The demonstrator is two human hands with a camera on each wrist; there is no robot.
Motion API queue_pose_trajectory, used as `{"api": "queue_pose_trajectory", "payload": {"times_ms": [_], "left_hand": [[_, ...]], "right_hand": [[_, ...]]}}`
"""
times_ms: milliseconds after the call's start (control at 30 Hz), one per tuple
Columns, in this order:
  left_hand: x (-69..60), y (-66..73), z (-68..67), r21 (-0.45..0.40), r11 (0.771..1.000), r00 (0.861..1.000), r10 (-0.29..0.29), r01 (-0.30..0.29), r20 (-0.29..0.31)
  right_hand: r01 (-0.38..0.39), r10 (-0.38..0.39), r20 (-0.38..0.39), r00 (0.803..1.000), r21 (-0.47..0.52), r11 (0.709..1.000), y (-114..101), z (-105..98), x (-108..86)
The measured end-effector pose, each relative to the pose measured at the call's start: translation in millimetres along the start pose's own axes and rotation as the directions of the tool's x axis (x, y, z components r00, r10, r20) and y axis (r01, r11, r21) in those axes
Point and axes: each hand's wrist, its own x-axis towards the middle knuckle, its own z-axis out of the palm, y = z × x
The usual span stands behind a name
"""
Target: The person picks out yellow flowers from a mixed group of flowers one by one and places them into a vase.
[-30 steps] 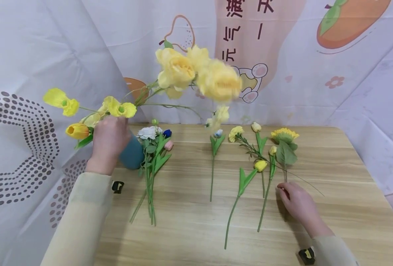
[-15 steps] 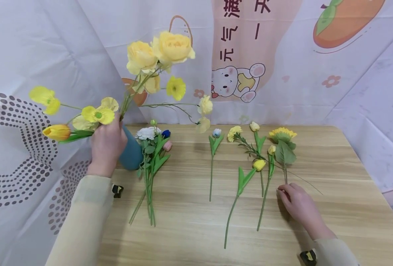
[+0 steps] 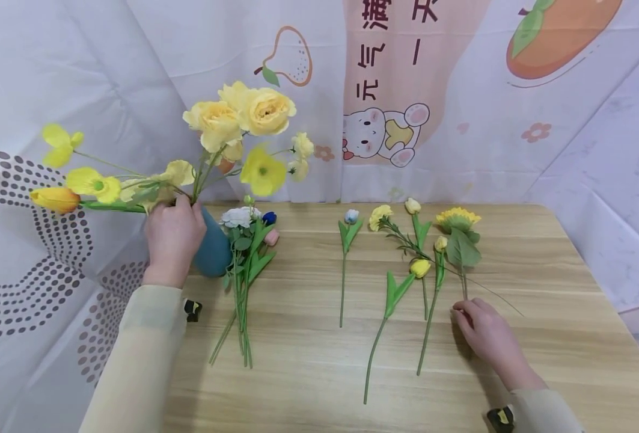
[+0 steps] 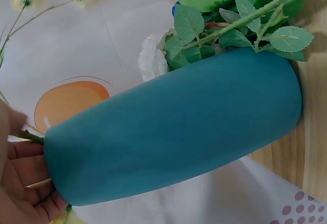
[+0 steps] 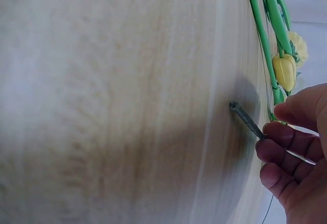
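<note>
At the mouth of a teal vase [image 3: 213, 249], my left hand [image 3: 174, 237] pinches a green flower stem between thumb and fingers; the other fingertips touch the vase's rim in the left wrist view. Around this hand spread large yellow roses [image 3: 267, 112], yellow poppies [image 3: 262, 171] and an orange-yellow tulip [image 3: 55, 199]. How far the stems sit inside the vase is hidden. Over on the right, my right hand [image 3: 487, 334] holds the stem of a sunflower [image 3: 458, 219] just above the table. The cut stem end [image 5: 246, 119] pokes out past its fingers in the right wrist view.
A bunch with white, blue and pink blooms [image 3: 247, 270] lies beside the vase. A pale blue tulip [image 3: 351, 218] lies mid-table [image 3: 308, 379]. Yellow tulips [image 3: 420, 268] and a yellow carnation [image 3: 381, 218] lie left of the sunflower. A printed cloth [image 3: 216, 36] hangs behind.
The yellow roses have swung left and then dropped lower, over the vase. The poppies and orange-yellow tulip at the left have shifted further left. My right hand has stayed nearly still on the sunflower stem.
</note>
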Motion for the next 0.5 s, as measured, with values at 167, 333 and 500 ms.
{"api": "queue_pose_trajectory", "payload": {"times_ms": [167,333,500], "left_hand": [[4.6,2.4,-0.1,0.004,1.0,1.0,-0.015,0.015,-0.012],[6.4,4.0,5.1,-0.015,0.999,0.997,-0.035,0.034,-0.064],[6.4,4.4,10.8,-0.061,0.998,0.994,-0.038,0.031,-0.103]], "right_hand": [[-0.004,0.004,-0.008,1.0,-0.006,1.0,1.5,0.4,-2.0],[0.015,-0.015,-0.034,0.999,-0.012,1.0,2.9,0.6,-3.8],[0.001,-0.001,-0.021,1.0,-0.001,1.0,4.4,-1.1,-2.9]]}}
